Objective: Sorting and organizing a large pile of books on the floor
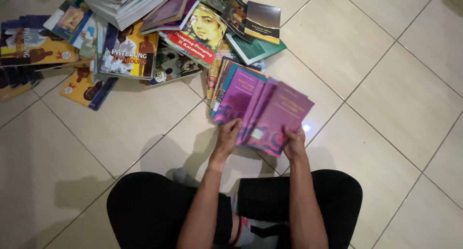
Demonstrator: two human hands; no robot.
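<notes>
From the head view, a person sits cross-legged on a tiled floor [395, 85], forearms reaching forward over dark-clad knees. Both hands grip a small fan of purple books [277, 116] held just above the floor: the left hand [228, 133] clasps the near left edge, fingers curled round it, and the right hand [295, 142] pinches the near right corner, thumb on the top cover. Just beyond them a row of books [226, 80] stands on edge. Farther back and to the left, a loose heap of books [130, 32] sprawls over the tiles.
</notes>
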